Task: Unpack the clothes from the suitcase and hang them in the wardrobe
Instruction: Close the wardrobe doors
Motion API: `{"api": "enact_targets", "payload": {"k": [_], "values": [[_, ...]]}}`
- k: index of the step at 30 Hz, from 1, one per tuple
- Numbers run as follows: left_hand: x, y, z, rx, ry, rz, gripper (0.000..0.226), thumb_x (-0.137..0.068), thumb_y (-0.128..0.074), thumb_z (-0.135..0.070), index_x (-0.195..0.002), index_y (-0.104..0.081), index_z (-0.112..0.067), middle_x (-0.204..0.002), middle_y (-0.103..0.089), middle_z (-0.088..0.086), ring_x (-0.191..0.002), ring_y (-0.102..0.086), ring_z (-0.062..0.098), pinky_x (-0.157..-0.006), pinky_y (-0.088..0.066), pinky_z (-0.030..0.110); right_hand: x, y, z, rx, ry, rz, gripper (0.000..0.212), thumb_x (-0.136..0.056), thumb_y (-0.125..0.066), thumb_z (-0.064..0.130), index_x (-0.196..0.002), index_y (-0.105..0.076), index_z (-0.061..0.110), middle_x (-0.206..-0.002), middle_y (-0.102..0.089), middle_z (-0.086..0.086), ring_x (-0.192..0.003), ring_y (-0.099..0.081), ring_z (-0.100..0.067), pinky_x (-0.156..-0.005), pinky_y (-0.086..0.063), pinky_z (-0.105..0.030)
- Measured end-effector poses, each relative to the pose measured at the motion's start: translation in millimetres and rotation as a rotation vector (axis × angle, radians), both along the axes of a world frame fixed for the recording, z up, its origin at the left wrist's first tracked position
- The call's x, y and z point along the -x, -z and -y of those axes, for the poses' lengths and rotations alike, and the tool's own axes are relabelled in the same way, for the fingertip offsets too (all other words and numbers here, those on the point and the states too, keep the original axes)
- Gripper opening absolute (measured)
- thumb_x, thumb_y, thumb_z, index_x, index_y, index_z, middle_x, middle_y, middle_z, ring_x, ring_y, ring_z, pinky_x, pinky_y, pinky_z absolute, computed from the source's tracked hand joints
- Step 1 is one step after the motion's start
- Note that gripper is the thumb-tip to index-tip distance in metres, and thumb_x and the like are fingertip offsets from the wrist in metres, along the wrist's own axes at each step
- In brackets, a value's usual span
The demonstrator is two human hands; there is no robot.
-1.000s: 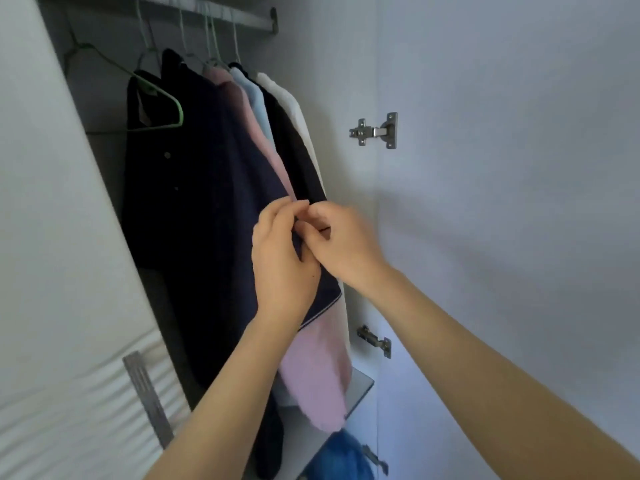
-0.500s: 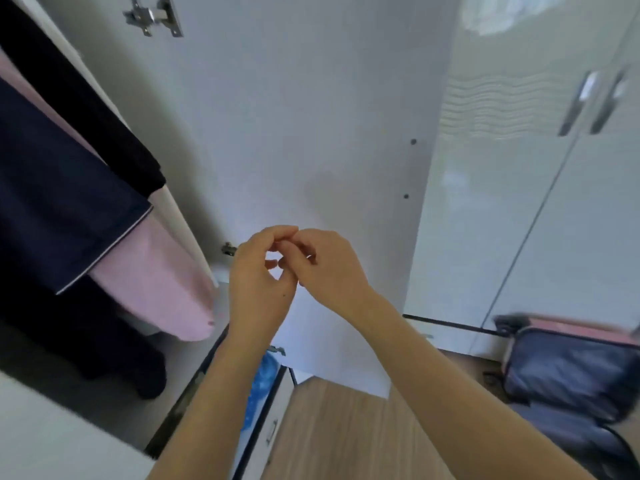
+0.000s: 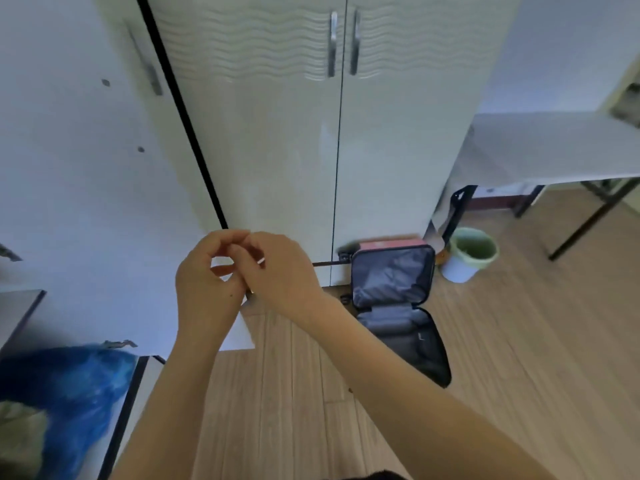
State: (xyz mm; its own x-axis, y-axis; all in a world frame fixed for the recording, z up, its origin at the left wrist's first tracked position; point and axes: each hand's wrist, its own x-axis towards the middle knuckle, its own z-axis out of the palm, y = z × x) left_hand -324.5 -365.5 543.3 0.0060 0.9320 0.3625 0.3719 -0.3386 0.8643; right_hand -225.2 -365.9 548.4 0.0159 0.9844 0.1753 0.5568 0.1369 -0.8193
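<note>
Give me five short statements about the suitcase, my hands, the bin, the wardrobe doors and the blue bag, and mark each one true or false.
1. The suitcase lies open on the floor. True.
2. The hands hold a garment. False: the left hand and the right hand meet at the fingers, with no garment in them.
3. The green bin stands to the right of the suitcase. True.
4. The wardrobe doors behind the suitcase stand open. False: both are shut.
5. The blue bag lies inside the suitcase. False: it sits far to the left, apart from it.
</note>
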Motion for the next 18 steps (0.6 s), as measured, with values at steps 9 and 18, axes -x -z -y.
{"api": "enact_targets", "payload": {"k": [9,18], "values": [[-66.1,5.2,-12.6,-0.002,0.029,-0.07,0.036,-0.08,-0.058,0.002,-0.101,-0.066,-0.025,-0.099,-0.067,-0.011,-0.094,-0.059,0.01,-0.076,-0.05,0.021,-72.9,0.6,-3.8,-0.042,0.033,0.004,0.02,-0.096,-0.05,0.028,-0.096,-0.069,0.021,-0.082,-0.065,0.011,-0.077,-0.058,-0.007,-0.066,-0.04,-0.02],[-19.6,-8.5,-80.7,-0.192,-0.218,-0.581,0.039,-0.078,-0.069,-0.004,-0.112,-0.066,-0.024,-0.125,-0.059,-0.005,-0.119,-0.05,0.02,-0.094,-0.031,0.03,-53.5,-8.8,-71.0,-0.077,-0.043,0.033,0.021,-0.096,-0.051,0.025,-0.107,-0.068,0.023,-0.102,-0.069,0.01,-0.088,-0.061,-0.007,-0.079,-0.046,-0.021]]}}
